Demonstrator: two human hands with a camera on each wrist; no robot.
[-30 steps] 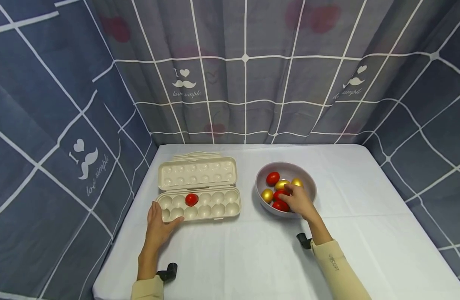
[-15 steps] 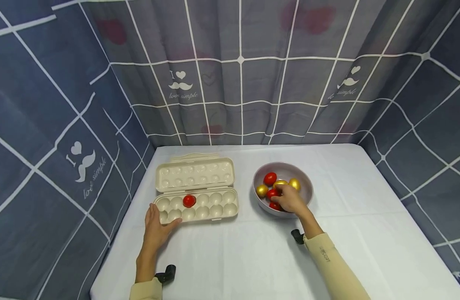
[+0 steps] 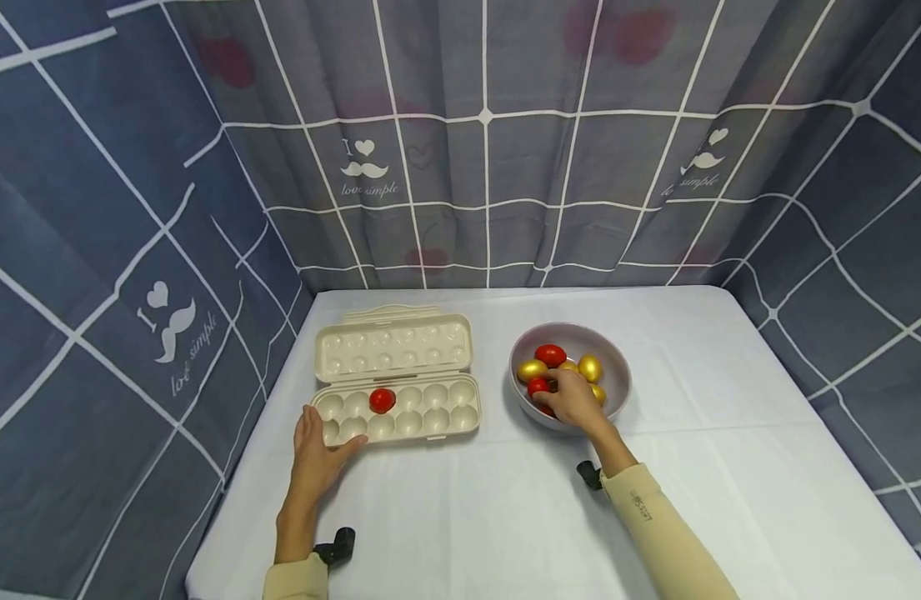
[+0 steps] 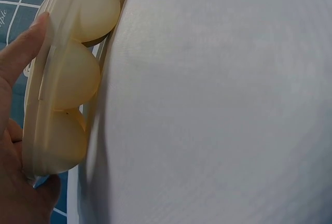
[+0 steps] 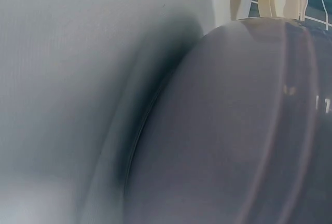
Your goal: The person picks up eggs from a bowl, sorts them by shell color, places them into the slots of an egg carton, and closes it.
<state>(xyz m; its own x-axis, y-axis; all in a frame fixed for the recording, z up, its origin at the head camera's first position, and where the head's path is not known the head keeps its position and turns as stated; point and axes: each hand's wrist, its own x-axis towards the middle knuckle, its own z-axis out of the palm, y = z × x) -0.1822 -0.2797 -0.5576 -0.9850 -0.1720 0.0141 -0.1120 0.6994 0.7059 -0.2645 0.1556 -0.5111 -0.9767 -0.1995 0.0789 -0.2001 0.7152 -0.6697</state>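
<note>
Gridded grey-blue curtain (image 3: 448, 83) behind a white-covered table (image 3: 505, 517). Egg carton (image 3: 392, 351) lies open on the person's left; one red egg (image 3: 382, 401) sits in its back row, third cup from the left. Left hand (image 3: 313, 460) at the carton's near left corner, touching it, thumb and fingers spread. Right hand (image 3: 578, 406) inside the grey bowl (image 3: 618, 379), fingers at a second red egg (image 3: 538, 386); whether they pinch it, cannot tell. Gold eggs (image 3: 590, 367) and another red one (image 3: 551, 356) lie near the hand.
</note>
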